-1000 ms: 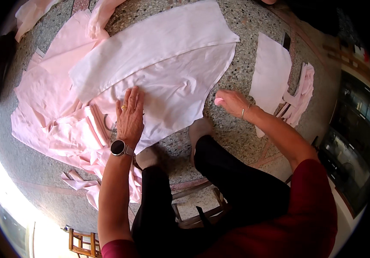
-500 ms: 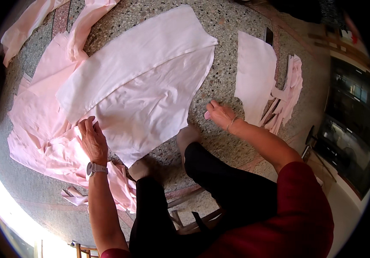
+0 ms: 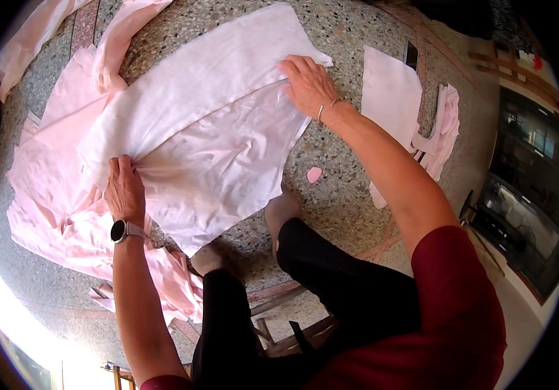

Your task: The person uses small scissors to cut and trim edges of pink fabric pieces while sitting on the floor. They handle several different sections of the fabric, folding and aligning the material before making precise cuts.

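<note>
A large pale pink cloth piece (image 3: pixel 195 71) lies on the speckled floor before me, one layer folded over another along a slanting edge. At the lower left end of that edge, my left hand (image 3: pixel 125 192) has its fingers closed on the cloth, and creases fan out from the thumb. My right hand (image 3: pixel 309 88) reaches to the upper right end, fingers bent over the cloth edge and gripping it. Between my right arm and my foot, a small flat pink piece of tailor's chalk (image 3: pixel 314 175) rests on the floor.
Deeper pink cloth (image 3: pixel 52 162) lies heaped on the left, partly under the large piece. To the right are a smaller pale pink panel (image 3: pixel 390 84) and bunched strips (image 3: pixel 445 130). My feet (image 3: pixel 281 211) stand at the cloth's near edge. A dark glass-fronted cabinet (image 3: pixel 520 182) stands far right.
My right hand has let go of the pink chalk, leaving it on the floor, and moved up to the cloth's upper right edge. My left hand has shifted slightly up-left and taken the fold.
</note>
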A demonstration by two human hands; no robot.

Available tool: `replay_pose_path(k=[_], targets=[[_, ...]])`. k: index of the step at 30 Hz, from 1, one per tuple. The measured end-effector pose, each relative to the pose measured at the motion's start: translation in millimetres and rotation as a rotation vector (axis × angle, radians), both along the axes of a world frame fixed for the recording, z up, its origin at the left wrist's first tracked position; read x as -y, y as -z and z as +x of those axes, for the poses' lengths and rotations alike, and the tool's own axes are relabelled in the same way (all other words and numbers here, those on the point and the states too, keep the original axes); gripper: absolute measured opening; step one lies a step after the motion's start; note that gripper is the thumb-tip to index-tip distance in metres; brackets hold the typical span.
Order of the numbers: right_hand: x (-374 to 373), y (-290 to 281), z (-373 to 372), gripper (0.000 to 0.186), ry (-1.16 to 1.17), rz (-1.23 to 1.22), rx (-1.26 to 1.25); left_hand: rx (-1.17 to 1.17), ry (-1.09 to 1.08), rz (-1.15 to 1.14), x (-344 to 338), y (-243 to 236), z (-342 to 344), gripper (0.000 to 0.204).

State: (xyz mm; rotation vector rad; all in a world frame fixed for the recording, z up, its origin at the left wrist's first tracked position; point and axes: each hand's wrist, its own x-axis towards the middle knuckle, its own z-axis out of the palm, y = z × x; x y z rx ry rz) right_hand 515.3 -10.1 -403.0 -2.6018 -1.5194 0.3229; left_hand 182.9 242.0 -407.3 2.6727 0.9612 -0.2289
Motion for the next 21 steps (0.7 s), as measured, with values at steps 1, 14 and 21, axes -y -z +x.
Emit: replay_pose_path(k=[1, 14, 21], targets=[[-1.9, 4.0, 2.1, 0.028, 0.021, 0.01, 0.026, 0.026, 0.008, -0.009, -2.8, 1.5, -1.1, 0.016], [-7.3, 5.4, 10.8, 0.016, 0.027, -0.181, 0.067, 0.044, -0.035, -0.175, -2.3, -3.3, -6.6, 0.012], [-13.7, -44.8, 5.9, 0.009, 0.059, 0.059, -0.199, 0.236, -0.069, -0.195, 10.4, -15.0, 0.5, 0.025]])
